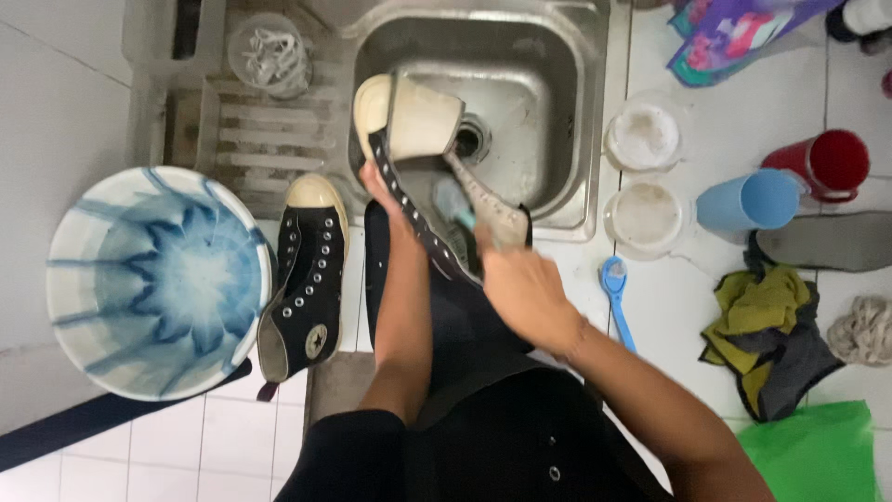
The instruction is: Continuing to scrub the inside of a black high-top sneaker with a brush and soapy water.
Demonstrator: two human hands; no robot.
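My left hand (379, 186) grips a black high-top sneaker (418, 149) with a cream rubber toe, held over the front of a steel sink (557, 65). My right hand (520, 284) reaches into the sneaker's opening, holding a teal-handled brush (453, 200) that is mostly hidden inside. The matching second sneaker (305, 279) lies on the counter at the left, toe pointing away from me.
A blue-and-white bucket (153, 279) stands at the left. Right of the sink are two clear round lids (643, 135), a blue scoop (615, 288), a blue cup (751, 200), a red cup (822, 163), an insole (827, 240), crumpled rags (767, 335) and a green bag (818, 455).
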